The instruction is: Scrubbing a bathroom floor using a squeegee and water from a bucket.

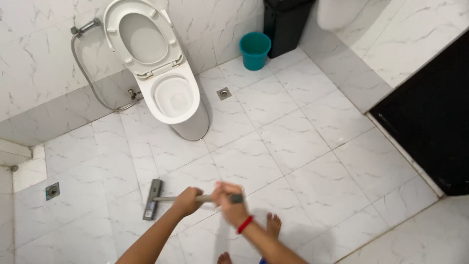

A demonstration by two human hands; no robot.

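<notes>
On the marble floor (303,146) low in the view, you've got both hands on a wiper (152,199). Your left hand (188,200) is closed round the shaft, nearer the head. Your right hand (229,200) is closed round the grip end, a bit blurred, w/ a red band (245,224) on that wrist. Hands sit just beside each other on the shaft.

Wiper head is a dark strip flat on the tiles, to the left of your hands; shaft runs about level from it back to you. Head lies well short of the toilet (168,93), which stands above it, seat & lid up, bowl open. A hose (85,73) loops down the wall left of the toilet.

Your bare feet (273,225) show just below and right of the right hand, on the tiles.

Floor drain (223,93) sits right of the toilet base; a 2nd drain (52,190) is near the left edge by a low step. Teal bucket (254,50) stands at the back wall, touching or just beside a black bin (286,24). Dark door (430,122) fills the right side.
</notes>
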